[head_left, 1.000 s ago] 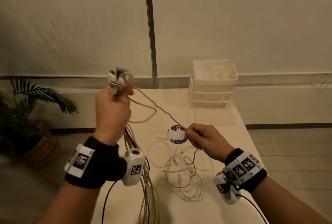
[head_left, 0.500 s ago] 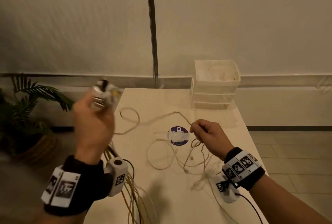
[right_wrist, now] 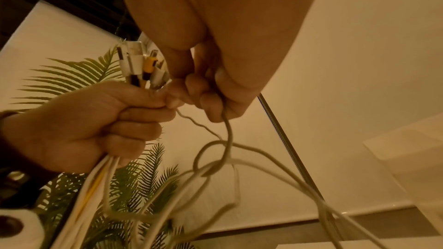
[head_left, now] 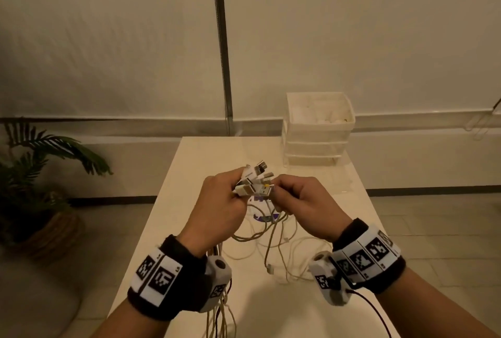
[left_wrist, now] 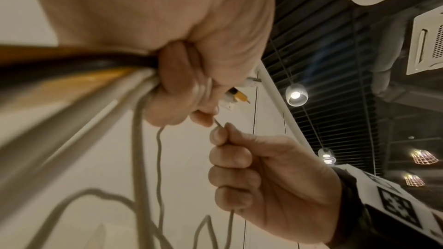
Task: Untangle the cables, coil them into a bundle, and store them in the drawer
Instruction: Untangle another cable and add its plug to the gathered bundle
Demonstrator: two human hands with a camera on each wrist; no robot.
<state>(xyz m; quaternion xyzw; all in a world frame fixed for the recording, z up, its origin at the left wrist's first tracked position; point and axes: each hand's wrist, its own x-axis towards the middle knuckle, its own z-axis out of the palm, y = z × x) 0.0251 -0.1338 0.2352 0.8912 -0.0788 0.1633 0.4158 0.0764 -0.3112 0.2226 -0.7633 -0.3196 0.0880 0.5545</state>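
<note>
Nearest, a slack run of cables hangs from the left hand down past the wrist and off the near edge of the surface. That hand's grip is clamped round the bundle just below a fan of connector plugs, which stick up out of the fist. Just beside it, the right hand has its grip pinched on one thin cable right next to the plugs, thumb against forefinger. Beneath both hands, tangled loops lie on the surface, some crossing each other. These cords look light, limp and springy, so they will likely spring out of any coil unless pinned; the stiff plug ends seem the surest place to hold, with the free hand sliding along one strand to draw it clear. Farther back, at the far right of the surface, stands the drawer unit, its top tray open upward.
</note>
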